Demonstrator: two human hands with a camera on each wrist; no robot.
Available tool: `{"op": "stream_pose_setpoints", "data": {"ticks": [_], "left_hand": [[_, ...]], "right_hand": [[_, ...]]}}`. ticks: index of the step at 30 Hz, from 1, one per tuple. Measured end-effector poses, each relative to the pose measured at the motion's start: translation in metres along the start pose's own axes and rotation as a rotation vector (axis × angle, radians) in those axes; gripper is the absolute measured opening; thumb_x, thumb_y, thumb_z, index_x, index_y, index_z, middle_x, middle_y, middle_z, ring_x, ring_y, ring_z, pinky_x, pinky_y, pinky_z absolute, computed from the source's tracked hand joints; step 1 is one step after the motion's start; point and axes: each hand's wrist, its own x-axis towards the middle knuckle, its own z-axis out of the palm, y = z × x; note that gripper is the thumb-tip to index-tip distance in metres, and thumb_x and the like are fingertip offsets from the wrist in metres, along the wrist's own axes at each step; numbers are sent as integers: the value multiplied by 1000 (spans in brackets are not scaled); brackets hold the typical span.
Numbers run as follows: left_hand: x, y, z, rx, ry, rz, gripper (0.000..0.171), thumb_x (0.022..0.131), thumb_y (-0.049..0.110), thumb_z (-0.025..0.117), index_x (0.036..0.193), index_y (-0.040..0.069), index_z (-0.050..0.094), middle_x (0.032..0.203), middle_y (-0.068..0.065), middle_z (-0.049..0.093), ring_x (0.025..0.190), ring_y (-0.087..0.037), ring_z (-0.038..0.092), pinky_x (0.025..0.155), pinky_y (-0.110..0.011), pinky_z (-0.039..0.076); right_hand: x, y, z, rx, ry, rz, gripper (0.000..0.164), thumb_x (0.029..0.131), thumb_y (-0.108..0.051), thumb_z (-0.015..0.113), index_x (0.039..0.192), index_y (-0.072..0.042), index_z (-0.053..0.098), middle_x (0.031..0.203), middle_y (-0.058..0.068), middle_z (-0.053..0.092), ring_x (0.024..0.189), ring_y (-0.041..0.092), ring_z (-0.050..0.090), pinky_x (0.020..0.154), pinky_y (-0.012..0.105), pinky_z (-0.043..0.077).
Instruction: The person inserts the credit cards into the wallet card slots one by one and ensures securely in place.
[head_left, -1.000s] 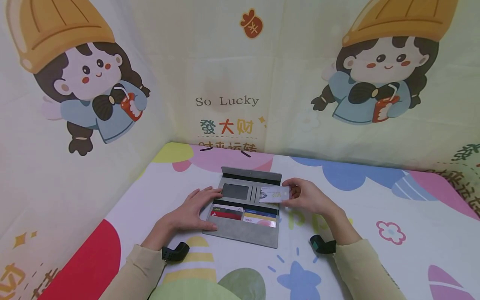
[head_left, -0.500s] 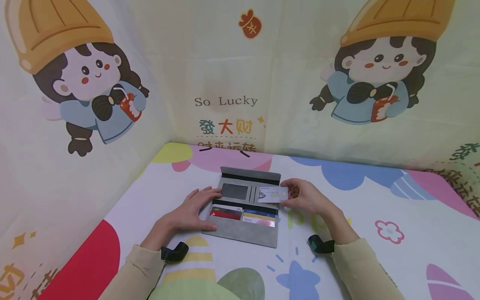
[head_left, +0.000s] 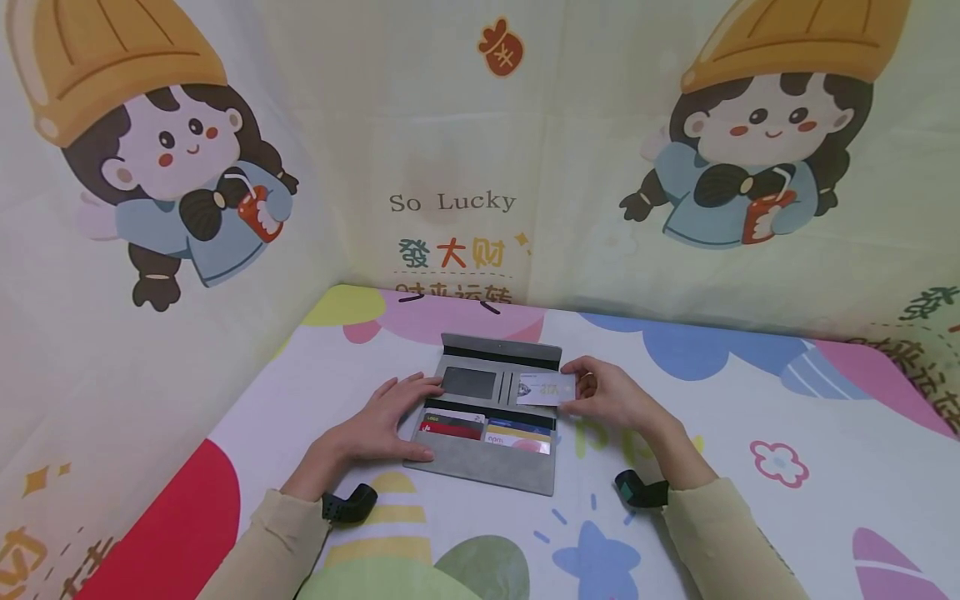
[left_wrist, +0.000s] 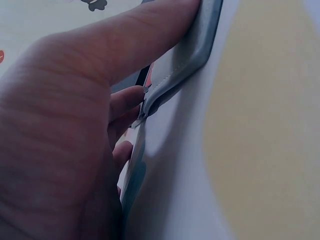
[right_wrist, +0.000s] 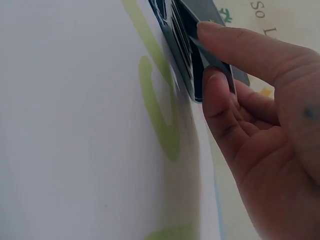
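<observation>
An unfolded grey wallet (head_left: 480, 473) lies on the table in the head view, its narrow top flap slightly raised. Colourful cards (head_left: 517, 437) sit in its lower slots, and a dark window pocket (head_left: 470, 383) is at upper left. My left hand (head_left: 378, 421) rests on the wallet's left side, thumb low and fingertips higher up; the left wrist view shows the thumb along the wallet edge (left_wrist: 187, 57). With my right hand (head_left: 618, 396) I pinch the right end of a pale VIP card (head_left: 540, 389). It lies over the upper right slots; whether its left end is inside one I cannot tell.
The table bears a patterned cloth (head_left: 675, 550) with printed shapes. Behind it and on the left stand sheets of cartoon backdrop (head_left: 585, 167). A dark wrist camera sits on each wrist, left camera (head_left: 351, 504) and right camera (head_left: 640, 489).
</observation>
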Motion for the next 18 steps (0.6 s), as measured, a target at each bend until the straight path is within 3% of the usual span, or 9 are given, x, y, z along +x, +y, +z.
{"op": "stream_pose_setpoints", "data": {"ticks": [18], "left_hand": [[1,-2,0,11,-9,-12,87,68,64,68,139,23,40,148,5,29,139,-19,12,110,-46,3]], "right_hand": [[3,-1,7,24,-21,14,59,72,-26,82,117,-3,52,87,6,55,77,19,53,69,30,45]]}}
